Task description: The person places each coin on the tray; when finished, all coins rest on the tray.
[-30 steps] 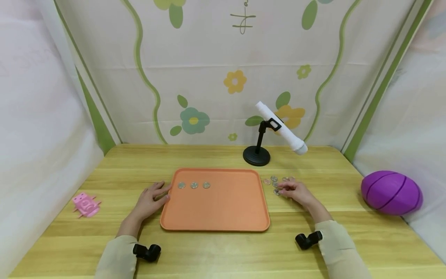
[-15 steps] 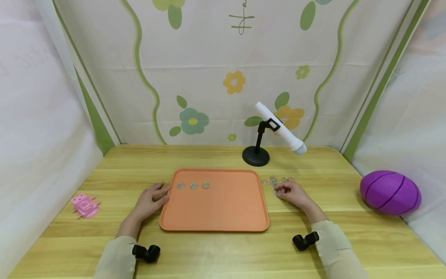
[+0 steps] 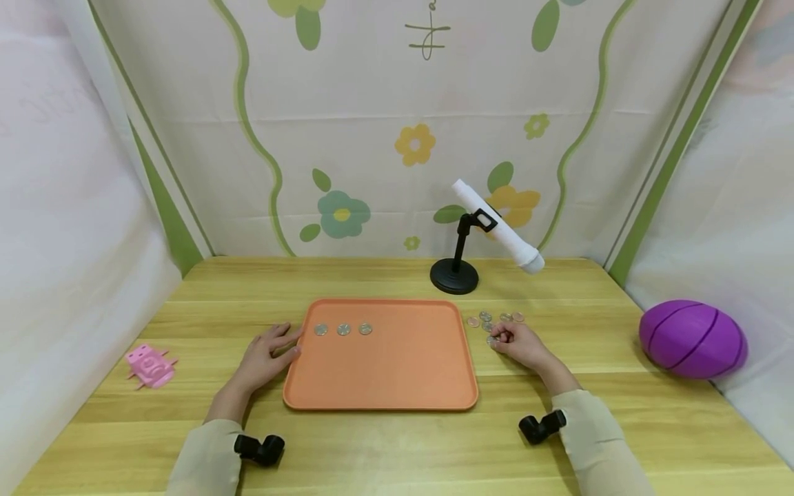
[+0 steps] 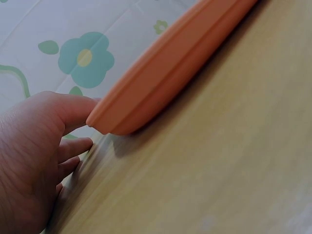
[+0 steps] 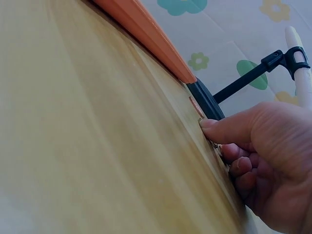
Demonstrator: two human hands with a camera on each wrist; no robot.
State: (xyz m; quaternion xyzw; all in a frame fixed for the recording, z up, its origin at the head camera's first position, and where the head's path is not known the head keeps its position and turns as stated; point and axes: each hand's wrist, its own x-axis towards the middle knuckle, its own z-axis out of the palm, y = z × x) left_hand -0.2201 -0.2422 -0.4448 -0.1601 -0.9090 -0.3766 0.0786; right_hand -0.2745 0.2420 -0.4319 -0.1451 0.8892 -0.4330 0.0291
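Note:
An orange tray (image 3: 381,372) lies on the wooden table, with a row of three silver coins (image 3: 344,330) in its upper left. My left hand (image 3: 263,358) rests at the tray's left edge, fingers spread and relaxed, the thumb side touching the rim in the left wrist view. To the right of the tray, several loose coins (image 3: 473,322) lie on the table, some coppery and some silver. My right hand (image 3: 523,346) is low over them, fingers curled. Thumb and fingertips pinch at a silver coin (image 3: 492,340), which they partly cover.
A white microphone (image 3: 499,227) sits tilted in a black stand (image 3: 454,275) behind the coins. A purple ball (image 3: 693,339) is at the table's right edge, and a pink plastic figure (image 3: 151,366) lies at the left. Flowered cloth hangs behind and at the sides.
The right hand has shifted slightly left and its fingers have curled in more at the near coin. A coppery coin behind it shows more fully. The left hand stays at the tray.

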